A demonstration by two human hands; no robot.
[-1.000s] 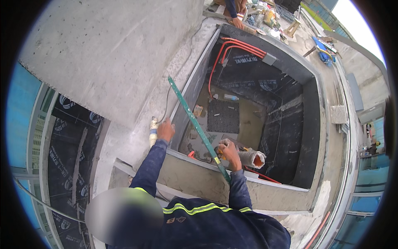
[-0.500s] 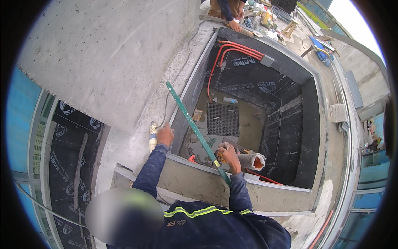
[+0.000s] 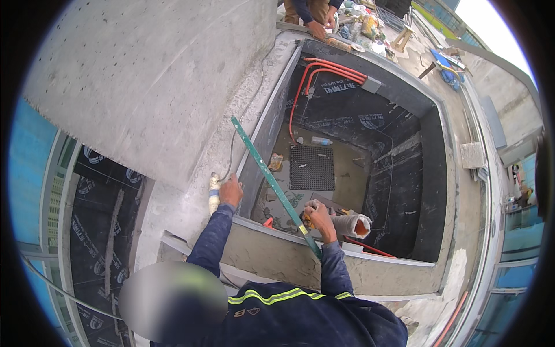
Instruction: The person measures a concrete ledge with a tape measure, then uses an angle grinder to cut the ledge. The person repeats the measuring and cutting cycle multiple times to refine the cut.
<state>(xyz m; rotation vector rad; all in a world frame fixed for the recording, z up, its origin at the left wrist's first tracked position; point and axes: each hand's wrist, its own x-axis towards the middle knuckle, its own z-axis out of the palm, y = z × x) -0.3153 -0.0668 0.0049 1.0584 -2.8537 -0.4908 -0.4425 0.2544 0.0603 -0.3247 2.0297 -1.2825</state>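
Observation:
A long green metal straightedge [image 3: 272,182] lies slantwise across the near left corner of a sunken, black-lined pit. My left hand [image 3: 230,192] rests at the pit's left rim, left of the straightedge, with its fingers curled; what they hold, if anything, is hidden. Right beside it on the ledge lies a cream-coloured cylindrical tool [image 3: 214,194] with a blue band and a grey cord. My right hand [image 3: 321,220] is over the near rim, close to the straightedge, closed around a small yellow thing [image 3: 306,221]. A grey-wrapped pipe end [image 3: 351,224], orange inside, sticks up just right of that hand.
Orange conduits [image 3: 332,68] run to a grey box [image 3: 372,84] on the pit's far wall. A black grate [image 3: 311,167] and a plastic bottle [image 3: 321,140] lie on its floor. Behind the far rim, a co-worker's hand [image 3: 315,30] is at a tool [image 3: 346,44]. A concrete wall [image 3: 156,81] stands left.
The co-worker's hand at the far rim has shifted a little to the left. My hands and the straightedge keep practically the same places.

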